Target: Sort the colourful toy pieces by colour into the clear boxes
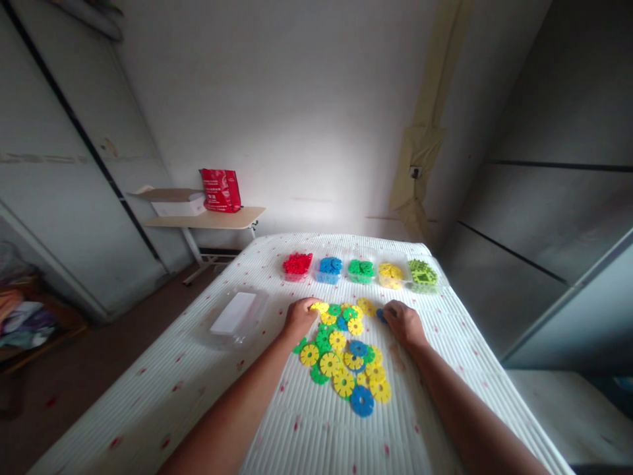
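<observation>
Loose notched plastic discs in yellow, green and blue lie heaped on the white ribbed table cover between my hands. My left hand [301, 318] is closed at the upper left of the heap, its fingertips pinching a yellow disc [319, 307]. On the other side, my right hand [405, 322] is closed with a blue disc [380, 315] at its fingertips. Close by are a flat yellow disc [329, 364] and, at the near end, a larger-looking blue disc [362, 400]. My palms are hidden from view.
Clear tubs stand in a row behind the heap: red pieces [297, 264], blue discs [329, 269], green discs [361, 270], yellow discs [391, 274] and light-green pieces [422, 274]. A clear plastic tray [254, 323] holding a white slab lies left. Beyond, a side table [217, 219] bears a red bag [220, 190].
</observation>
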Action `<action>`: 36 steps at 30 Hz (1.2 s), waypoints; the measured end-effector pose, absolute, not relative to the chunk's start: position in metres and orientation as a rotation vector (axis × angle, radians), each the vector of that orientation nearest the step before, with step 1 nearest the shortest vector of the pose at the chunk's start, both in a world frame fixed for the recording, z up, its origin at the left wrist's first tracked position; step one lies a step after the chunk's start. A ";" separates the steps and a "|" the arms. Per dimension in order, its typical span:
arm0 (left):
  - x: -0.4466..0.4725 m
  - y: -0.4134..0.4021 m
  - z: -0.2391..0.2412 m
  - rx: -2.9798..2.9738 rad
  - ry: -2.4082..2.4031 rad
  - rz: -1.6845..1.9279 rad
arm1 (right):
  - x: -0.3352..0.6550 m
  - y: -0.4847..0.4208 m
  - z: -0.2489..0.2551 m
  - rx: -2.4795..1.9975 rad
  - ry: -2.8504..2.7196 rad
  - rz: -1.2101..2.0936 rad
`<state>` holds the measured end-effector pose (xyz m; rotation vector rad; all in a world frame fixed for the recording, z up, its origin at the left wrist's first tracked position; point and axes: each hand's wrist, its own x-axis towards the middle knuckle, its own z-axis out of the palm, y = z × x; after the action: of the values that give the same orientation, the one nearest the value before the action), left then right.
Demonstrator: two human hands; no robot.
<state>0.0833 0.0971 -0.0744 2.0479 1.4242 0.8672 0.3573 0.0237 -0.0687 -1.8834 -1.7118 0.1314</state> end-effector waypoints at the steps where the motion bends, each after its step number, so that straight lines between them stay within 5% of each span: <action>1: 0.082 0.093 -0.073 2.067 1.424 0.858 | 0.358 0.024 -0.070 -1.888 -1.709 0.130; 16: 0.087 0.025 -0.054 2.598 1.094 0.658 | 0.357 0.020 -0.067 -1.852 -1.756 0.156; 25: 0.061 0.031 -0.059 2.508 1.187 0.853 | 0.340 0.036 -0.047 -2.134 -1.728 0.240; 36: 0.051 0.048 -0.078 2.398 1.262 1.046 | 0.368 0.020 -0.053 -1.875 -1.764 0.349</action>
<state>0.0507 0.0483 -0.0781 2.3980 1.2623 1.0459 0.3684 0.0204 -0.0529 -1.8749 -1.7639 0.3492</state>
